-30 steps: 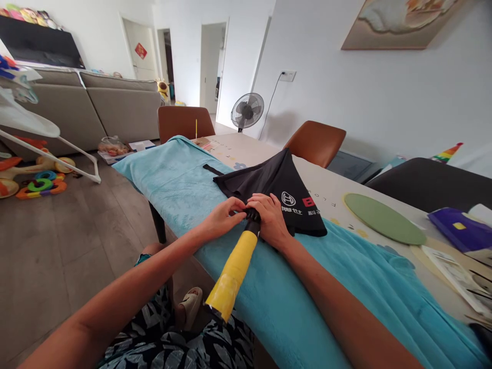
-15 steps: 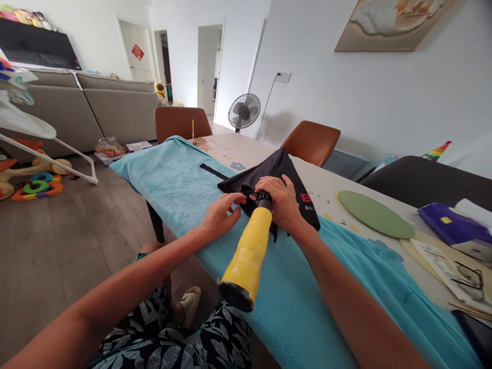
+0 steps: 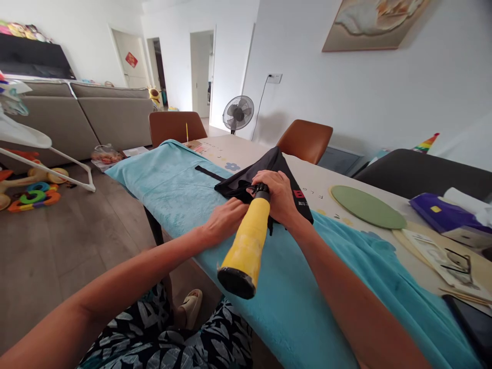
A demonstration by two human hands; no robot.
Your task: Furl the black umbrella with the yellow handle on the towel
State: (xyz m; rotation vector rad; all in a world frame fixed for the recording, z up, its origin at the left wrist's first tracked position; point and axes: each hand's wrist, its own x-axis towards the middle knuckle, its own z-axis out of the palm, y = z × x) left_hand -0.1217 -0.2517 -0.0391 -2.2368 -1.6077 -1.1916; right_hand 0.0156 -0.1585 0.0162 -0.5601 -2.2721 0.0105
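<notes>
A racket handle (image 3: 248, 238) with yellow grip wrap and a black butt end points towards me. Its other end goes into a black racket cover (image 3: 274, 161), which lies on a light-blue cloth (image 3: 177, 174). My right hand (image 3: 279, 197) is closed round the cover's gathered mouth and dark cords, at the top of the grip. On the other side, my left hand (image 3: 226, 220) has its fingers curled against the cover's mouth. Its fingertips are partly hidden, so what they pinch does not show. A black strap (image 3: 209, 173) extends left from the cover.
A green oval mat (image 3: 367, 206), a purple tissue pack (image 3: 442, 212), glasses (image 3: 459, 261) and a phone (image 3: 467, 323) lie on the right of the table. Brown chairs (image 3: 305, 141) and a fan (image 3: 238, 113) stand beyond it.
My left hand's fingers have closed and moved in against the cover's mouth beside the handle. My right hand stays round the cover's mouth. The view has shifted slightly.
</notes>
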